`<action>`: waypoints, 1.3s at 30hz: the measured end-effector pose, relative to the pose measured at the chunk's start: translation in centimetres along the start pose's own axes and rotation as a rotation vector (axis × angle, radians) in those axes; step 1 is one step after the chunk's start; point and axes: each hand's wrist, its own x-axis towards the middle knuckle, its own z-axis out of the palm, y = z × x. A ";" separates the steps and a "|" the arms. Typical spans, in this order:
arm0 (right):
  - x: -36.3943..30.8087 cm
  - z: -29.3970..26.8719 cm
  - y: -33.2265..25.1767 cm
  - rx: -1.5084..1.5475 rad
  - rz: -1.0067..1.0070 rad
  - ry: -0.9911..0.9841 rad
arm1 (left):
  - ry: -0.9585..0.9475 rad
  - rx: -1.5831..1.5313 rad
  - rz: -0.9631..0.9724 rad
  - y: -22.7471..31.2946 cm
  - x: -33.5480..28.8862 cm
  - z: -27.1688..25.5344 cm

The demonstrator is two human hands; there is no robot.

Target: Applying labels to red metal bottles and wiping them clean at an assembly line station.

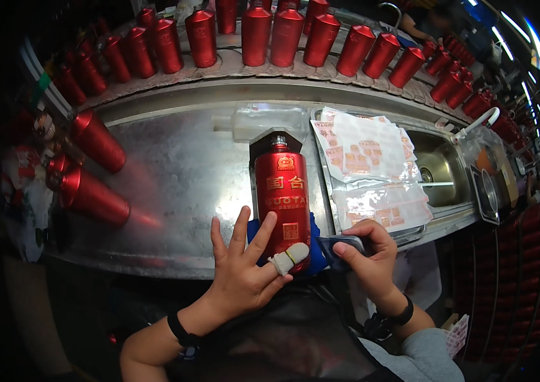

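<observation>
A red metallic bottle [281,219] with gold emblems and characters lies on its back in a cradle, its neck pointing away from me. Blue material [316,242] shows beneath its lower end. My left hand [244,267] is spread over the near end; its index finger, in a white wrap with a yellow band, rests on the bottle. The other fingers are stretched out and hold nothing. Beside the bottle's lower right, my right hand [372,258] pinches a dark, flat, scraper-like piece [340,247] between thumb and fingers. Its edge appears close to the bottle; contact cannot be made out.
Sticker sheets [372,153] with red-and-gold print lie on a tray right of the bottle. Further right is a metal sink [439,162] with a white tap [483,121]. Two red bottles [94,194] lie on the metal table's left. Several more [286,38] stand along the far conveyor.
</observation>
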 end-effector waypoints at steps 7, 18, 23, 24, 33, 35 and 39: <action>0.7 1.4 1.7 -0.191 -0.050 0.043 | -0.019 -0.035 -0.146 -1.3 -3.1 0.7; 1.3 -0.2 2.7 -0.156 -0.073 0.062 | 0.021 0.003 -0.149 1.0 1.2 -0.4; 0.7 -0.4 0.7 -0.315 -0.297 0.058 | 0.019 0.060 0.011 1.3 2.0 0.1; 0.6 -0.5 0.5 -0.316 -0.293 0.058 | 0.016 0.058 0.010 1.4 1.4 0.3; 0.6 2.2 -1.2 -0.496 -0.904 -0.259 | 0.027 -0.103 -0.154 0.0 -3.3 0.6; 0.0 2.2 -1.0 -0.442 -0.887 -0.352 | 0.041 -0.131 -0.154 0.1 -3.4 0.3; 1.1 3.2 -2.9 -0.585 -0.958 -0.213 | 0.104 -0.212 -0.211 0.3 -4.4 0.3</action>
